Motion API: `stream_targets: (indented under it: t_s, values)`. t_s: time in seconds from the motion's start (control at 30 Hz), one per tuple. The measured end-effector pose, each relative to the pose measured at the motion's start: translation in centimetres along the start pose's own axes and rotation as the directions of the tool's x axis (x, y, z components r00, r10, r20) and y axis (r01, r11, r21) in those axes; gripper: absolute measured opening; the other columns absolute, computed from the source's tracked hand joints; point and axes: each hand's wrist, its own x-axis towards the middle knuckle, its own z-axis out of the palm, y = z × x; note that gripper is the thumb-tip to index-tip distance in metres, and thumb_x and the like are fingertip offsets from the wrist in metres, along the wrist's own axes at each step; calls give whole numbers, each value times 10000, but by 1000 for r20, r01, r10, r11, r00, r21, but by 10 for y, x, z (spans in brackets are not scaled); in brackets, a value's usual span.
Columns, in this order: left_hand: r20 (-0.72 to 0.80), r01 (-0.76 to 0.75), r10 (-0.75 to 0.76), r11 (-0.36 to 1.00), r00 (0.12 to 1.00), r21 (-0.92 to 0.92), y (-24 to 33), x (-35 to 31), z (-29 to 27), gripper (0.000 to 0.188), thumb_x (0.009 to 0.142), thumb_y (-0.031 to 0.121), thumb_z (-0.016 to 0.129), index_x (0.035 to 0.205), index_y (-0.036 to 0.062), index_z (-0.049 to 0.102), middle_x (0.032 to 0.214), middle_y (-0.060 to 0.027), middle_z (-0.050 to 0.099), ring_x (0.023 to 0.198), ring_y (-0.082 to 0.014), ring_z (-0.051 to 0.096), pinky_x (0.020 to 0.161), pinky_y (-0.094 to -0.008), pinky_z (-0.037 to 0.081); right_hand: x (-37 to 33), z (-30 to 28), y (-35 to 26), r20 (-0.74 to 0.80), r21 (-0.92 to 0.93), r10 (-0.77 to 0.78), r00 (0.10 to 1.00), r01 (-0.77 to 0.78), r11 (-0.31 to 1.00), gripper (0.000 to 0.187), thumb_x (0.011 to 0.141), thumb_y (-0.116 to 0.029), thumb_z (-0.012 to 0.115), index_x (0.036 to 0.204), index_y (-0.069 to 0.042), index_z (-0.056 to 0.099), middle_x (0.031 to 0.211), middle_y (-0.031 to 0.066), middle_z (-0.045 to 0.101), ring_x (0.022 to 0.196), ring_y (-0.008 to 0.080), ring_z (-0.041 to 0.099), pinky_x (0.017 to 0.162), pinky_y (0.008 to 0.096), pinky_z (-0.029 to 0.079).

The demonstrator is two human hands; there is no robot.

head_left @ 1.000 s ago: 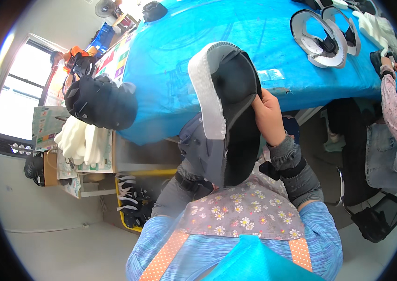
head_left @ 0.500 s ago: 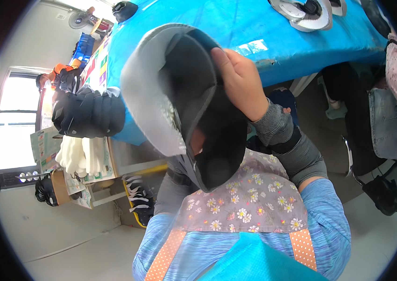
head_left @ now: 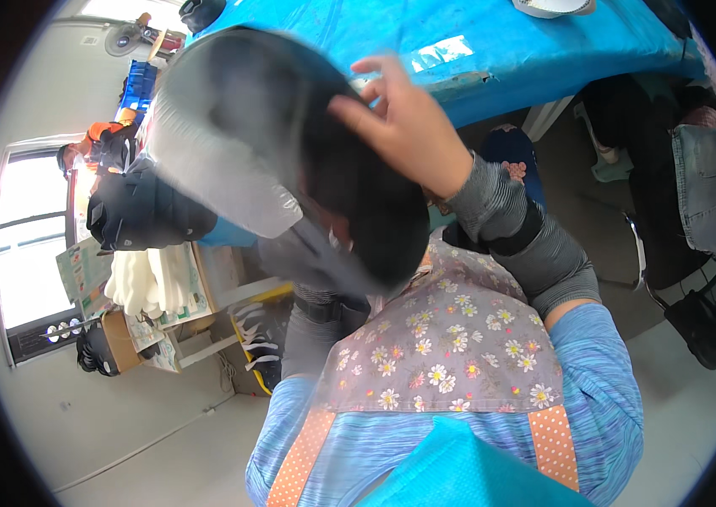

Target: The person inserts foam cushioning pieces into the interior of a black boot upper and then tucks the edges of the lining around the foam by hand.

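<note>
A black cap (head_left: 375,203), blurred by motion, is held up in front of me, tilted, with a pale, glossy sheet-like layer (head_left: 214,169) along its left side. Its dark hollow faces me. My left forearm rises behind it, and a bit of my left hand (head_left: 340,230) shows through a gap; the rest is hidden, though it appears to be holding the cap. At the cap's right edge my right hand (head_left: 413,127) is open, fingers spread and slightly blurred, the thumb over the rim.
A blue-covered table (head_left: 535,51) lies ahead, with a white piece (head_left: 552,7) on it. Stacked dark caps (head_left: 151,207) and white curved pieces (head_left: 151,279) stand at left. A person (head_left: 713,194) sits at right by a black bag (head_left: 704,325); another (head_left: 96,144) is far left.
The cap has shifted up and left, its hollow turning. My right hand has loosened from the rim, its fingers spreading. The view has shifted slightly.
</note>
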Motion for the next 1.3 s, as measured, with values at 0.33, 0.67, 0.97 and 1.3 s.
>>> stream_targets:
  t_s: [0.33,0.67,0.97,1.3]
  values:
    - [707,324,33,873,706,-364,-23,41,-95,603,933,555,532,1268,54,537,1200,-104,624,1058,-208,601,893,-358,482,-27,-1,-4,213,-107,51,976,-28,994,502,753,-193,794,1118,-35,488,925,216,661,901,418,628,732,423,509]
    - [124,-89,98,993,987,-78,5,-5,-8,529,971,509,498,1228,51,564,1172,-97,641,1071,-245,600,941,-382,459,-50,-6,-12,231,-228,-71,970,125,966,527,738,-253,808,1106,-58,485,750,194,623,739,408,617,605,454,478]
    - [46,-133,140,983,989,-129,1,-18,8,578,956,537,507,1259,47,559,1233,-95,619,1117,-240,581,993,-376,437,-37,-1,13,160,-174,-50,986,78,982,417,864,-455,658,915,-50,571,677,193,618,673,402,616,557,476,460]
    - [441,-793,789,93,427,602,10,13,-33,136,889,80,538,931,16,650,832,-118,636,769,-232,600,667,-362,476,-44,-3,8,147,-191,-63,987,91,977,486,770,-374,773,1032,-32,549,737,194,647,720,397,639,604,461,496]
